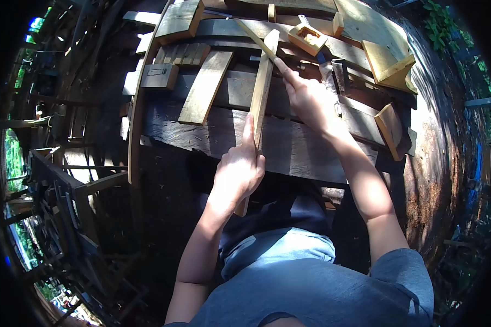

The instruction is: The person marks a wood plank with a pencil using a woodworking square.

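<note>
A long, narrow wooden strip [262, 87] lies over the edge of the slatted workbench [169, 122], its near end pointing toward my body. My left hand [239, 170] is wrapped round the near part of this strip, index finger stretched along it. In my right hand [312, 102] is a thin wooden stick [252, 36], index finger laid along its near end. The stick slants up and left, crossing over the strip near its far end. Left of the strip, a flat wooden board [206, 87] rests on the slats.
A small hollowed wooden box [307, 38] sits beyond my right hand. Angled wood pieces [388, 64] and an upright block [388, 129] stand at the right. Wooden blocks [179, 22] lie far left. A large trunk [428, 180] flanks the bench; a wooden frame [84, 188] stands left.
</note>
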Demonstrator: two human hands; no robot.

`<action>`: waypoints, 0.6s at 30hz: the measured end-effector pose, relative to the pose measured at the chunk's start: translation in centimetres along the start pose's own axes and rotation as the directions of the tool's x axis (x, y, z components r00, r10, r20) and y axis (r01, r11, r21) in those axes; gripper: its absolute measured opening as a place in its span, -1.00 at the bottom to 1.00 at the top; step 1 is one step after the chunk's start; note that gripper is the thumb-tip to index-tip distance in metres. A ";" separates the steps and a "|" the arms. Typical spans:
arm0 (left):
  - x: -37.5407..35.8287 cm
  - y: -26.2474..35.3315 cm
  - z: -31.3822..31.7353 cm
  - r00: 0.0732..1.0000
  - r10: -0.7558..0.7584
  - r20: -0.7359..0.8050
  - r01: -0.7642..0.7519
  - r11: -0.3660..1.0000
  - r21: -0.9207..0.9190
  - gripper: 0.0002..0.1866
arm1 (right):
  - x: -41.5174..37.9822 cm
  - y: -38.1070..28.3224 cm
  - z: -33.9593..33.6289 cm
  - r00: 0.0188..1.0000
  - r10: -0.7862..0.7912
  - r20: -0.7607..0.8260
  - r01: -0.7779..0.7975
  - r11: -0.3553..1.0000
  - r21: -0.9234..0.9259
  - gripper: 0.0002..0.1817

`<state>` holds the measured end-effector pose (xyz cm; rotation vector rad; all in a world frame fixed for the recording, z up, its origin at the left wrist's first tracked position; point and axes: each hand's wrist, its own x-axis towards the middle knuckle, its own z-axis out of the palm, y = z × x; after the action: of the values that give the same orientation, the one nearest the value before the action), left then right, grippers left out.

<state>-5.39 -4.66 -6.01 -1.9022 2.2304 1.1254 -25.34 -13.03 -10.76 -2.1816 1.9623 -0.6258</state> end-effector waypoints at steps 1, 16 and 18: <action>-0.1 -0.1 0.2 1.000 0.019 -0.022 -0.019 1.000 0.022 -0.05 | -1.5 0.3 0.7 0.992 -0.091 -0.087 0.093 0.995 0.021 -0.53; 0.1 -0.1 -0.2 1.000 0.020 -0.008 -0.021 0.999 -0.040 -0.04 | -1.2 -0.6 -0.7 0.985 0.113 0.133 -0.127 0.987 0.103 -0.51; 0.2 -0.4 0.0 1.000 0.028 -0.006 -0.028 0.999 -0.038 -0.03 | -1.4 0.3 0.1 0.999 0.045 -0.003 -0.044 0.981 0.191 -0.53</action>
<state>-5.07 -4.84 -6.26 -1.8957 2.2618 1.1759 -25.68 -11.76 -11.29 -2.0191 1.8634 -0.7805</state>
